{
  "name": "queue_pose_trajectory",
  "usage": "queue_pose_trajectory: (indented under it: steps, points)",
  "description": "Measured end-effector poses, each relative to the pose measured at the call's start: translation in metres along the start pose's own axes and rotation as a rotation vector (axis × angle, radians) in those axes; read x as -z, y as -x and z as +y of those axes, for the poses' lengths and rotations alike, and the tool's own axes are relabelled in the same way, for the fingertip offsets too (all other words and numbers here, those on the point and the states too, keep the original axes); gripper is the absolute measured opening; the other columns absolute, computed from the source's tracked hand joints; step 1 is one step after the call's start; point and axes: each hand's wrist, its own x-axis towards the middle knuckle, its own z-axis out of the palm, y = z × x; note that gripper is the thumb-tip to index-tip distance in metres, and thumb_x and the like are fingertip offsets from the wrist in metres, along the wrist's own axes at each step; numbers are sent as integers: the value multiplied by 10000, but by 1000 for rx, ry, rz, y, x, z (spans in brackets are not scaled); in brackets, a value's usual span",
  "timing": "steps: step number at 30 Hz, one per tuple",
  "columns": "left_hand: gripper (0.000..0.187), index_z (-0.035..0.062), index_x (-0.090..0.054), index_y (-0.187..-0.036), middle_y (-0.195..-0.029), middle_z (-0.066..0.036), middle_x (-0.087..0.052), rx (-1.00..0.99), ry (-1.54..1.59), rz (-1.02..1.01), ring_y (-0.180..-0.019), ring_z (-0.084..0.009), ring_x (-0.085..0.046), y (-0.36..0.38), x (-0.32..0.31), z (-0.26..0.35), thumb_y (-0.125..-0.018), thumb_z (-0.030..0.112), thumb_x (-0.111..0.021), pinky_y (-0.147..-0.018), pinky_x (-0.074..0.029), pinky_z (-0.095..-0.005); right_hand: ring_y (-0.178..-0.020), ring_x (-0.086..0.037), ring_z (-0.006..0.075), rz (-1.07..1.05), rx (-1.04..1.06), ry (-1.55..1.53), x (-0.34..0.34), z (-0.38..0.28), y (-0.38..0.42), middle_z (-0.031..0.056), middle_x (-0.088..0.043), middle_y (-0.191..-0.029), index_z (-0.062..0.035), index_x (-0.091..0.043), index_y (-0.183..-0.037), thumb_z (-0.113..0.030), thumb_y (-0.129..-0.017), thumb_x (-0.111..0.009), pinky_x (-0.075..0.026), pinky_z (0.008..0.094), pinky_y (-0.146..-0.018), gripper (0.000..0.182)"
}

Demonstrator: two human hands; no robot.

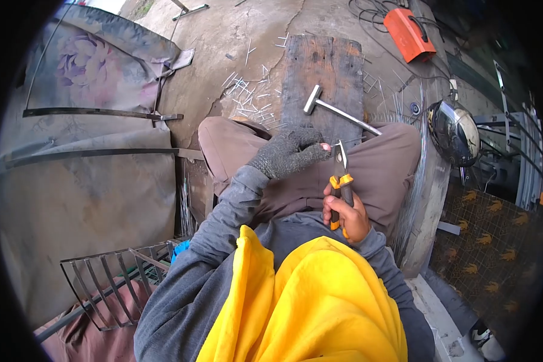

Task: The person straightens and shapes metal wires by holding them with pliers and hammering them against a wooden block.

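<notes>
My right hand (346,216) grips the orange-and-black handles of a pair of cutting pliers (341,172), jaws pointing up over my lap. My left hand (288,152), in a grey knit glove, pinches a thin piece of wire right at the plier jaws; the wire is too small to see clearly. Both hands sit above my brown trousers. Just beyond them a steel hammer (336,109) lies on a dark wooden plank (321,66).
Several short cut wire pieces (247,96) litter the concrete left of the plank. A wire grid rack (111,280) lies lower left, metal bars and a flowered cloth (90,63) at left. A dark helmet (454,130) and orange welder (408,33) are at right.
</notes>
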Motion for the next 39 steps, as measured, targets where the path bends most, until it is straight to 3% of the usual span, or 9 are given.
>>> queue_pose_trajectory:
  steps: [4,8,10,17,27,30,33,37,39]
  points:
    - [278,-9,-610,-925,-826,-134,-552,-105,-13,69,-818,-281,-543,0,-2,-5,-947,268,-610,-768,-434,-385,-653,-491,88,-8,-55,-83,2,-3,0,7,-488,-767,-46,-488,-1099,-132,-925,-575,-423,257,-589,213]
    - [289,-10,-619,-934,-880,-141,-582,-49,14,42,-856,-300,-560,1,-1,-8,-950,279,-608,-784,-438,-405,-651,-475,83,-28,-69,-147,1,-4,-1,7,-483,-776,-54,-478,-1106,-130,-926,-572,-415,254,-595,218]
    - [314,-5,-634,-945,-882,-165,-608,-172,-92,105,-868,-332,-582,0,-4,-15,-949,307,-607,-797,-449,-415,-649,-469,81,-28,-81,-178,1,-2,0,6,-478,-776,-57,-474,-1109,-130,-927,-571,-412,254,-596,219]
    - [363,35,-680,-1043,-992,-205,-672,92,-164,-63,-945,-374,-637,-10,-5,-15,-983,368,-546,-812,-490,-423,-614,-452,73,53,-70,-165,5,-4,3,1,-455,-758,-78,-482,-1076,-165,-945,-570,-397,240,-560,180]
    - [361,51,-672,-1080,-1025,-176,-690,36,-74,-36,-975,-360,-646,-23,-15,-29,-1008,362,-502,-854,-496,-390,-553,-426,54,165,-16,-36,12,-12,1,-14,-443,-707,-64,-506,-1026,-157,-942,-572,-380,231,-502,142]
    - [369,53,-673,-1066,-1008,-178,-689,-1,-100,-34,-955,-356,-648,-29,-19,-33,-1010,374,-501,-846,-495,-390,-534,-427,52,190,33,111,24,-15,-1,-15,-457,-691,-62,-519,-999,-161,-944,-567,-380,234,-490,122]
    - [369,58,-680,-1053,-1008,-169,-693,-47,-106,-4,-933,-341,-654,-35,-25,-37,-1008,382,-509,-833,-498,-381,-548,-456,65,322,219,513,36,-19,-3,-7,-491,-700,-57,-530,-990,-158,-942,-548,-401,255,-504,114]
    - [382,39,-692,-1005,-937,-155,-702,-27,-180,51,-856,-286,-663,-40,-24,-34,-1005,381,-522,-802,-503,-363,-594,-468,74,330,280,643,35,-36,-3,-3,-487,-723,-55,-517,-1042,-131,-920,-553,-411,263,-536,149]
    - [390,13,-693,-942,-843,-138,-697,59,-46,113,-780,-231,-653,-35,-15,-27,-992,371,-547,-755,-503,-346,-632,-467,80,113,-96,22,19,-50,6,6,-480,-761,-58,-489,-1101,-101,-892,-554,-414,264,-567,224]
